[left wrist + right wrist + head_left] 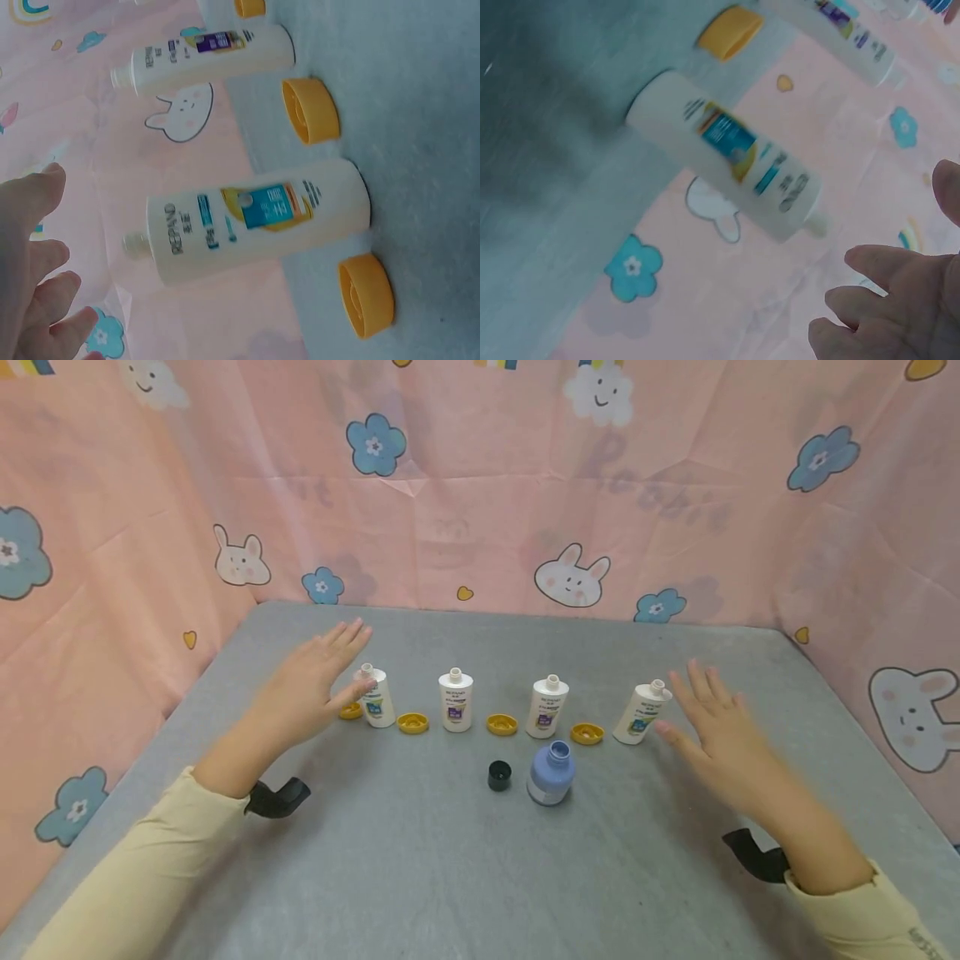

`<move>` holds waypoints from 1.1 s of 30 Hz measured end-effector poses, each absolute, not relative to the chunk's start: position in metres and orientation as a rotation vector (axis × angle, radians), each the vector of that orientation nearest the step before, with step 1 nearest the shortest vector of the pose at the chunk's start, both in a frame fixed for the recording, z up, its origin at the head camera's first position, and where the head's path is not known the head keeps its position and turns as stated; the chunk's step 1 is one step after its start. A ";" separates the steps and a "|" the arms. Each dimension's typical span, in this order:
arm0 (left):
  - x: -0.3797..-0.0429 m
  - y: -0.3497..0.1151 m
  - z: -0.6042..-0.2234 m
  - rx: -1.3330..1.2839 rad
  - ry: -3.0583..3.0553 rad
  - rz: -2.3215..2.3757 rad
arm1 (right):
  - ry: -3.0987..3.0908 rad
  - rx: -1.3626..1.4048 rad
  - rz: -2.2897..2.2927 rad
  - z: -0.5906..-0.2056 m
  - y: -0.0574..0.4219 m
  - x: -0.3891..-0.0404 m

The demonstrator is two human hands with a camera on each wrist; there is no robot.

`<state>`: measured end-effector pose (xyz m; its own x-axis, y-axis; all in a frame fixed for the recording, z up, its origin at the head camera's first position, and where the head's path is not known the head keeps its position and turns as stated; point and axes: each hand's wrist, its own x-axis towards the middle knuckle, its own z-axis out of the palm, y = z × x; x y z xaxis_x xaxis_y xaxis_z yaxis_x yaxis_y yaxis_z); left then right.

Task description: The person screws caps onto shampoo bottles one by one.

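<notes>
My left hand (300, 689) hovers with fingers extended beside the leftmost white bottle (379, 703), its thumb overlapping that bottle in the head view. On the other side my right hand (723, 747) is spread near the rightmost white bottle (640, 718). Neither hand holds anything. Between these, two more uncapped white bottles with purple labels stand upright, one at left (456, 706) and one at right (547, 710). Both outer bottles carry teal labels, as the left wrist view shows on the nearer bottle (262, 214) and the right wrist view on its bottle (724, 150).
Several yellow caps lie among the bottles, one in the middle (502, 725) and one farther right (587, 734). In front stand an open blue bottle (551, 777) and a black cap (499, 775). Pink patterned cloth (465, 510) surrounds the grey table (420, 860) at back and sides.
</notes>
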<state>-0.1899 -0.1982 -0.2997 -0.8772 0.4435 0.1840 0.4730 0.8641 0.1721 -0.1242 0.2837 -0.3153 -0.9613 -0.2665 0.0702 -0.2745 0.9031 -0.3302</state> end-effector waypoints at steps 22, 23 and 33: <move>-0.172 -0.162 -0.314 -0.897 -2.780 -0.269 | -3.060 0.544 0.588 -0.319 0.241 -0.111; -0.171 -0.161 -0.315 -0.905 -2.777 -0.264 | -3.060 0.552 0.587 -0.319 0.240 -0.110; -0.164 -0.149 -0.322 -0.964 -2.756 -0.310 | -3.033 0.623 0.640 -0.324 0.228 -0.103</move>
<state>-0.1642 -0.1493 -0.3222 -0.7657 0.5884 0.2596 0.6314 0.7646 0.1292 -0.1028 0.2278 -0.3245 -0.9222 -0.3820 0.0606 -0.3739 0.8405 -0.3921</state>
